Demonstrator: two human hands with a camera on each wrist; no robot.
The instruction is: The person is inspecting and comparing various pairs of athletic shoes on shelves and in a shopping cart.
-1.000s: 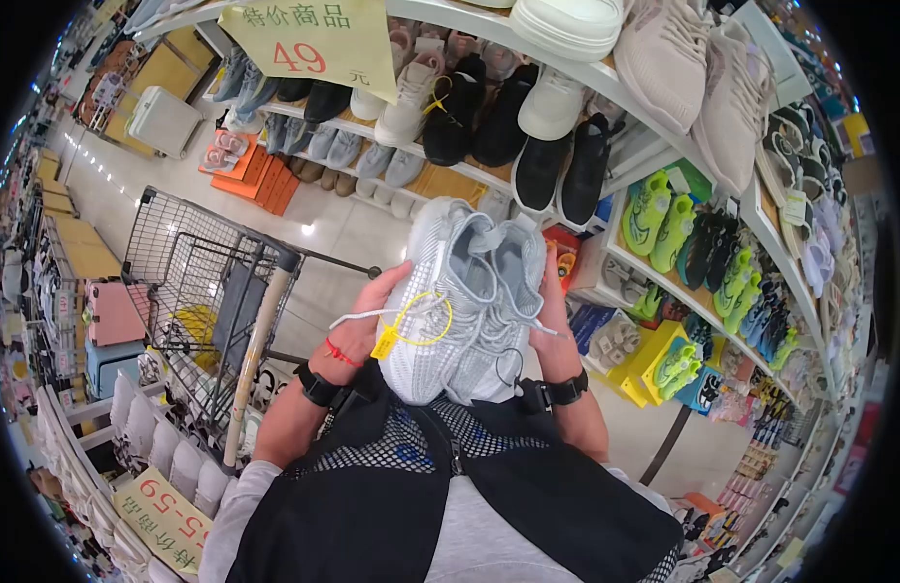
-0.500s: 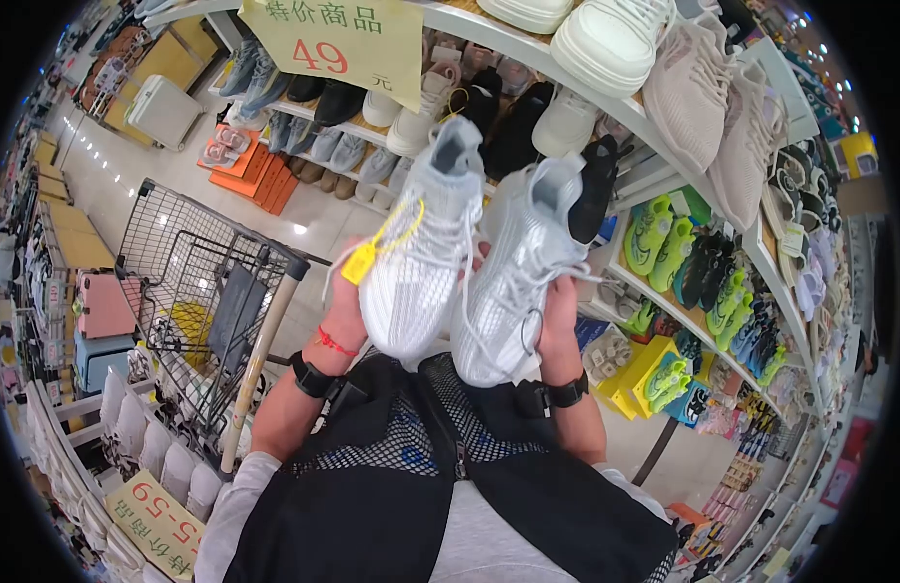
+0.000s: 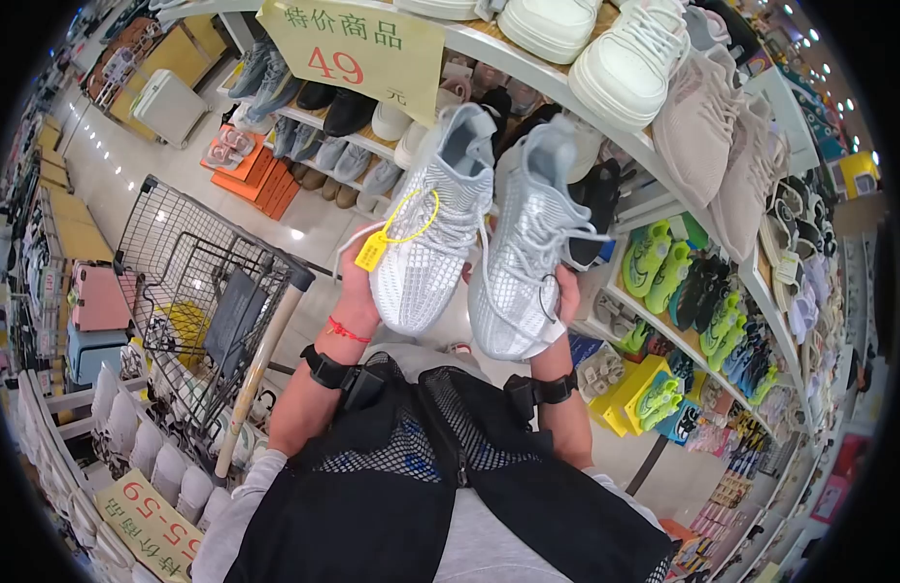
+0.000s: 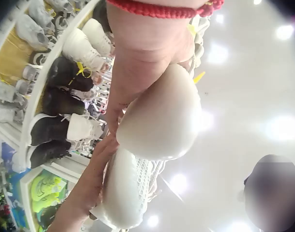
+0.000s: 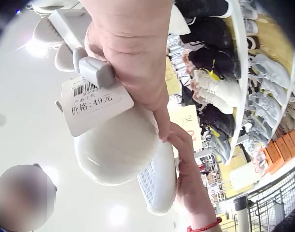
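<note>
Lifted higher since a second ago, pale grey mesh sneaker with the yellow tag (image 3: 428, 233) sits gripped in the left hand (image 3: 357, 284) and its matching grey mesh sneaker (image 3: 521, 260) in the right hand (image 3: 564, 291). Both are at centre frame, neither on the white shoe shelf (image 3: 489, 47) nor in the black wire cart (image 3: 178, 272).

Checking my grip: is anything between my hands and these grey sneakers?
Nothing visible. The left hand grips the yellow-tagged grey sneaker directly, and the right hand grips the other grey sneaker; its price label hangs beside the hand.
</note>
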